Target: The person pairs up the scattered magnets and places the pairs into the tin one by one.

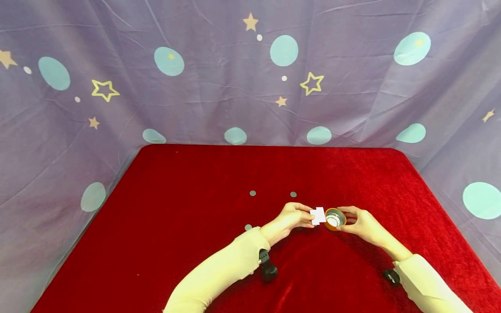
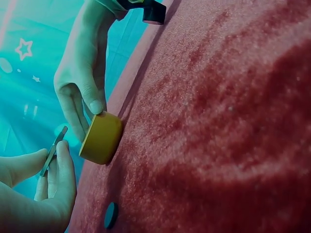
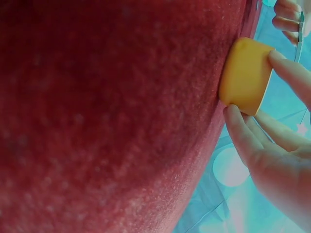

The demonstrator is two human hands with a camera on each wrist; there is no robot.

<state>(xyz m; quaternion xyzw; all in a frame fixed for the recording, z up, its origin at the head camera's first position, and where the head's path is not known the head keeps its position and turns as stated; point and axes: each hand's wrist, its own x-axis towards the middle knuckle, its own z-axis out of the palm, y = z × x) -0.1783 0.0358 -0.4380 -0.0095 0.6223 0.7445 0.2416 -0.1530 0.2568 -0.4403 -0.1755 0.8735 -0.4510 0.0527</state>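
Observation:
My left hand (image 1: 290, 218) pinches flat white pieces (image 1: 318, 216) between thumb and fingers; they look like two overlapping squares. Seen edge-on in the left wrist view, the pieces (image 2: 53, 151) are thin and held above the red cloth. Just to their right stands a round orange-yellow tin (image 1: 335, 219), open at the top, with a silvery inside and something white at its bottom. My right hand (image 1: 362, 224) grips the tin by its wall, thumb on the near side and fingers on the far side. In the right wrist view the tin (image 3: 247, 76) rests upright on the cloth.
Small grey discs lie on the red-covered table (image 1: 188, 187): one disc (image 1: 252, 193) and another disc (image 1: 293, 194) farther back, a third disc (image 1: 248, 227) by the left forearm. A patterned curtain (image 1: 219, 65) hangs behind the table and along both sides.

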